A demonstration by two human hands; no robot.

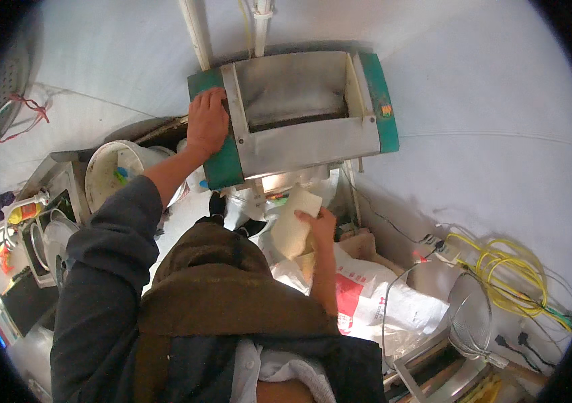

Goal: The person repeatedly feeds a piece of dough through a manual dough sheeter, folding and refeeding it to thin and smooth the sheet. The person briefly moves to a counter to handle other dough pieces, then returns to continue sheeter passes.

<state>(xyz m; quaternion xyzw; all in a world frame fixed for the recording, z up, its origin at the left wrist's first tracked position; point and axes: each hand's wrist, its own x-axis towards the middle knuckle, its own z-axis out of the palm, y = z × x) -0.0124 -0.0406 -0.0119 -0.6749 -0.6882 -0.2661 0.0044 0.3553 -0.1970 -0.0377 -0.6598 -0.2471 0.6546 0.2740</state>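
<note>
My left hand [209, 121] lies with its palm down on the green left side panel [222, 164] of a metal machine, fingers together over its upper edge. The machine [309, 144] has a steel front and a wide open trough on top, with a dark slot along the bottom of it. Below and in front of it, my right hand [319, 225] grips a pale cream, sponge-like slab [295, 225] by its right edge. The slab is held tilted, apart from the machine. I cannot tell for certain what it is made of.
A white bucket [115, 176] stands to the left, beside a steel sink unit [70, 185]. White and red sacks [393, 302] lie at the right. Beyond them are a wire strainer [468, 316], a coiled yellow cable [517, 272] and a power strip [442, 247]. Pale walls rise behind.
</note>
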